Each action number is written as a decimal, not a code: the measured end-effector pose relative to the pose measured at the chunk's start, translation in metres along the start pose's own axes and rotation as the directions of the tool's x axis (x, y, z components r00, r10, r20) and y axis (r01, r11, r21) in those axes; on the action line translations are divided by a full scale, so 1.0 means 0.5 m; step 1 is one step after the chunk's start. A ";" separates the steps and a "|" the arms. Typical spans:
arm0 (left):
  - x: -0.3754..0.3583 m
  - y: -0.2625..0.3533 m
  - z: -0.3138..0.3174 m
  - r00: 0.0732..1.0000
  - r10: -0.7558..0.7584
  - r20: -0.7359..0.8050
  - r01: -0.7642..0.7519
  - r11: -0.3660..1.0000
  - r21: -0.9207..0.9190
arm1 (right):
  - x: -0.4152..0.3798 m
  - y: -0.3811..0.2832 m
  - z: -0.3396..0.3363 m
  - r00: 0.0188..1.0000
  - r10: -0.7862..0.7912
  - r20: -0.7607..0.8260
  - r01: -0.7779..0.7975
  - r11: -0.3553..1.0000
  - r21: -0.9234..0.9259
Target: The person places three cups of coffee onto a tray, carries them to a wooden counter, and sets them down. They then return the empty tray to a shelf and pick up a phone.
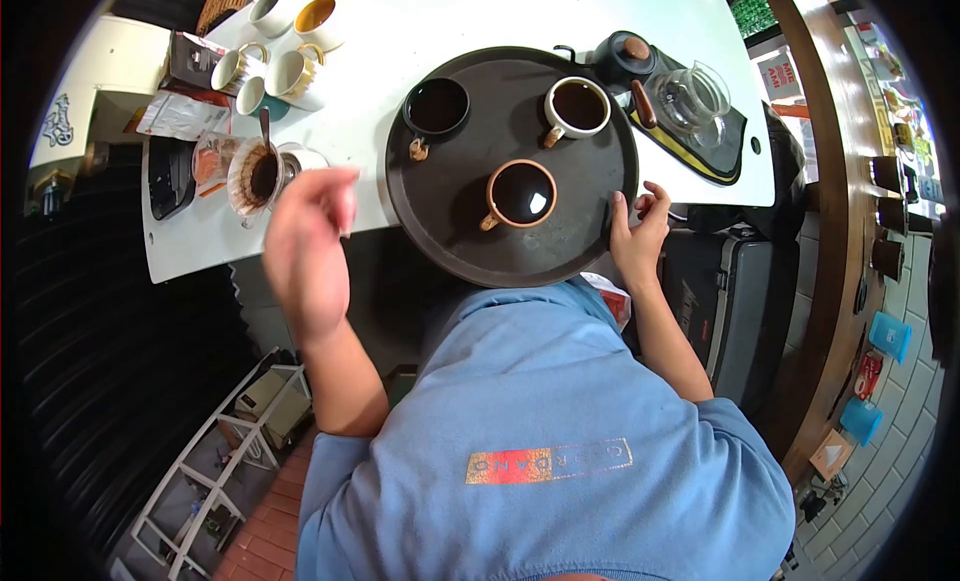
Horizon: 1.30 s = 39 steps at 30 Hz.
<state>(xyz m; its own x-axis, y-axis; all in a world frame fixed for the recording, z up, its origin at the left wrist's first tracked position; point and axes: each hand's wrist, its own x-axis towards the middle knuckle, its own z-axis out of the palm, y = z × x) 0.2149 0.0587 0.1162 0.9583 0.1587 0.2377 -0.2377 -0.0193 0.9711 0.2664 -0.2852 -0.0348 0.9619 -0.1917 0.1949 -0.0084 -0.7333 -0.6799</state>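
Observation:
A round dark serving tray lies partly over the table's front edge. Three coffee-filled cups stand on it: a black cup at back left, a white cup at back right, and a brown-rimmed cup nearer the front. My right hand is at the tray's right edge, its thumb on the rim and its fingers bent beside it. To the left of the tray, my left hand is raised, blurred, with loosely bent fingers and nothing visible in it. Beyond it is a paper coffee filter with dark grounds and a spoon.
Several mugs crowd the white table at back left, near a foil bag. A glass server and a dark kettle stand on a mat at right. A black case sits below the table.

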 end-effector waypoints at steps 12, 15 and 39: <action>-0.088 0.215 0.093 0.795 0.501 0.342 0.088 0.463 -0.882 | -0.014 0.001 0.012 0.998 0.018 -0.052 -0.013 0.995 0.099; -0.051 0.191 0.064 0.718 0.581 0.383 0.165 0.392 -0.905 | -0.022 0.006 0.021 0.996 0.016 -0.088 -0.006 0.994 0.105; 0.206 -0.296 -0.028 0.955 -0.202 -0.216 0.220 0.973 0.067 | -0.133 -0.067 0.073 0.895 0.446 0.024 -0.377 0.724 0.578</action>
<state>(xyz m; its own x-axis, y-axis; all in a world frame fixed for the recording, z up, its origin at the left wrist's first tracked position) 0.3466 0.0917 -0.0035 0.9291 0.3687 0.0272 -0.0093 -0.0504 0.9987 0.2125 -0.2240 -0.0510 0.8635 -0.4829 -0.1458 -0.2105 -0.0822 -0.9741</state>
